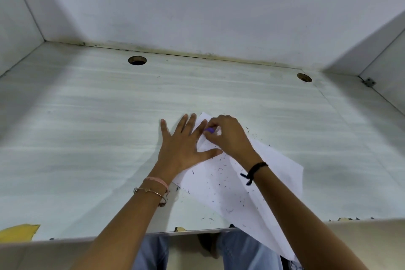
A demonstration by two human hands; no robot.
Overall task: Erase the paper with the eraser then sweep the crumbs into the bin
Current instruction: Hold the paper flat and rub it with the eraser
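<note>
Head view of a pale desk (109, 138). A white sheet of paper (236, 184) lies at an angle from centre frame to the lower right, its near corner overhanging the desk's front edge. The left hand (183, 147), fingers straight and spread, presses flat on the sheet's far left part. The right hand (228, 136), fingers curled, pinches a purple eraser (210, 130) against the paper near its far corner, just beside the left fingers. Dark crumbs (219, 184) speckle the sheet and the desk beside it. Two round holes (137, 60) sit near the desk's far edge.
</note>
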